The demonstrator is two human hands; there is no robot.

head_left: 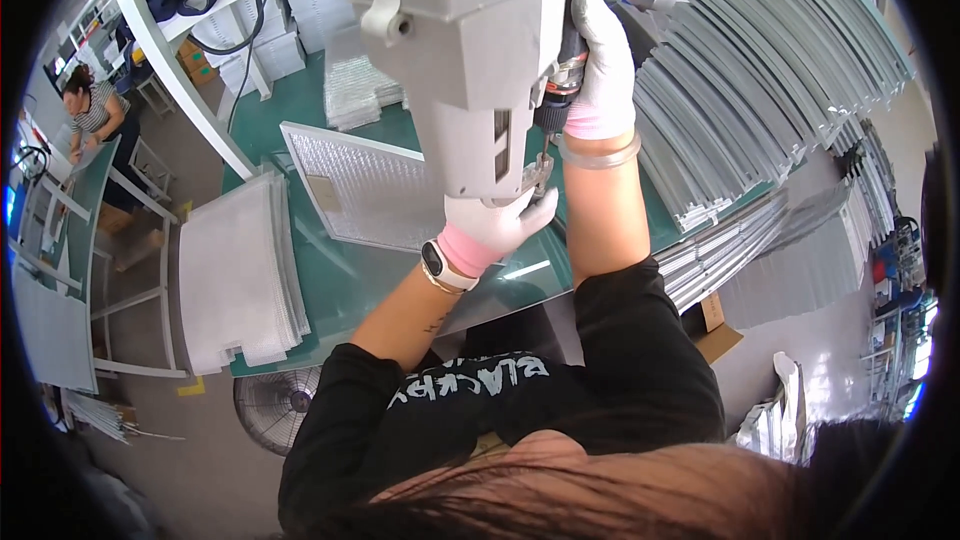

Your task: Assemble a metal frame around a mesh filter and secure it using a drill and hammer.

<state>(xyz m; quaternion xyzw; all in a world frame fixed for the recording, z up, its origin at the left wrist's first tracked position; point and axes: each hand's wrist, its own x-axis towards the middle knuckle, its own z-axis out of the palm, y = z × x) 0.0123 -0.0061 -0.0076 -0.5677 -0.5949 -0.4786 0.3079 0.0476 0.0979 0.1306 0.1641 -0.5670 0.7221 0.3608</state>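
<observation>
Head view: your right hand (606, 70) is gripping a power driver (567, 75) beside the grey housing (460, 70); your left hand (490, 225) is holding a metal part (541, 174), housing's lower right. Driving seemingly unfinished; framed panel (365, 185) lying left.

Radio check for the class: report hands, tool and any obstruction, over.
Right hand gripping power driver. Left hand at small metal part, hold unclear. Grey housing blocking view of part of green bench.
</observation>
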